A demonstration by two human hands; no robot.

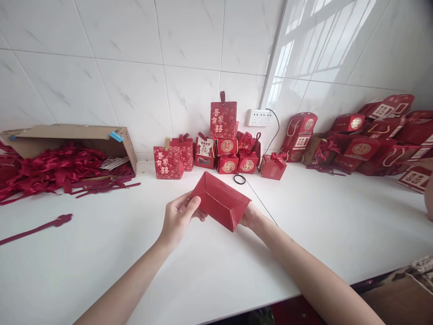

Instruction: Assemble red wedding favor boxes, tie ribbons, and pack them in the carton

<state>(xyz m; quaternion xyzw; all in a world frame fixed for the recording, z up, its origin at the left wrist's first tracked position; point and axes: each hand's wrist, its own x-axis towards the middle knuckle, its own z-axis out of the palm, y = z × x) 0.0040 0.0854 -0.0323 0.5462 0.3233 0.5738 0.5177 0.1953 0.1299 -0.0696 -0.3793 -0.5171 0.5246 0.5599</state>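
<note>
A red paper gift box (pixel 219 198) is held tilted above the white table, its plain folded panels facing me. My left hand (pixel 181 216) grips its left end, thumb on the near face and fingers curled beneath. At the box's right end is my right hand (pixel 248 216); most of its fingers are hidden behind the box, which it holds from that side. Just behind the box, a black ring (pixel 239 179) lies on the table. Finished-looking red gift boxes, one with gold lettering (pixel 168 162), stand further back.
A cardboard carton (pixel 67 132) full of dark red ribbons (pixel 64 169) lies at left. One ribbon strip (pixel 37 229) rests on the white table (pixel 111 253). A power strip (pixel 260 118) is on the tiled wall. Many red boxes (pixel 365 149) are piled at right, near part of another person's arm (pixel 429 198).
</note>
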